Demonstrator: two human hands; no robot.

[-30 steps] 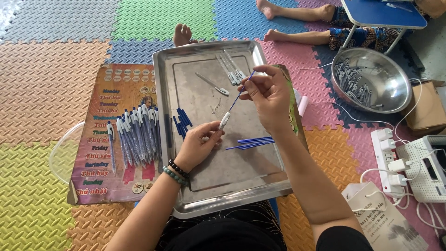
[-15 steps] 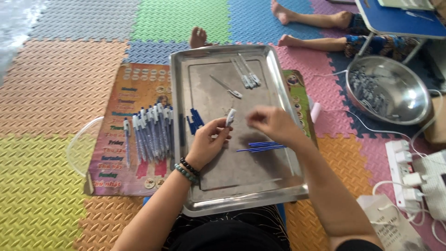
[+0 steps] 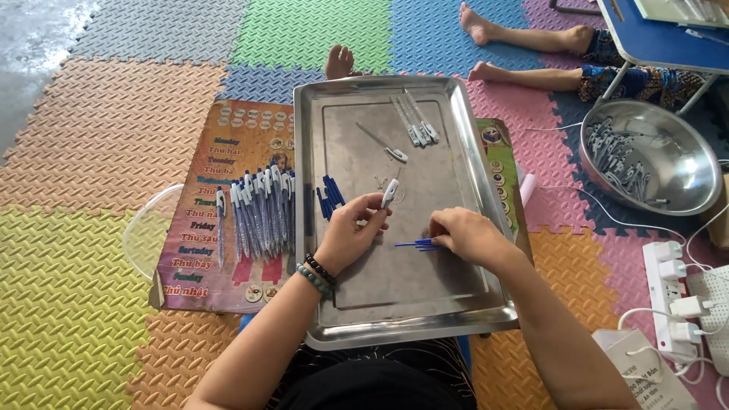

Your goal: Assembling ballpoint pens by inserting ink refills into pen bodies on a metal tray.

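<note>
The scene is lit brightly and evenly by soft daylight, with the strongest wash of glare seen at the upper left corner of the floor. Dull reflections are carried by the steel tray (image 3: pixel 463 144) and the metal bowl (image 3: pixel 695 178), and only faint shadows are cast. Focus is held sharp throughout, though straight lines are bowed slightly towards the edges.

A large printed poster (image 3: pixel 220 228) lies flat on the foam mat left of the metal tray (image 3: pixel 456 304), orange at the top and fading to pink, with coloured lettering and small round pictures. A second printed sheet (image 3: pixel 503 171), green and orange, shows from under the tray's right edge. A pale cardboard package (image 3: pixel 645 372) lies at lower right.
</note>
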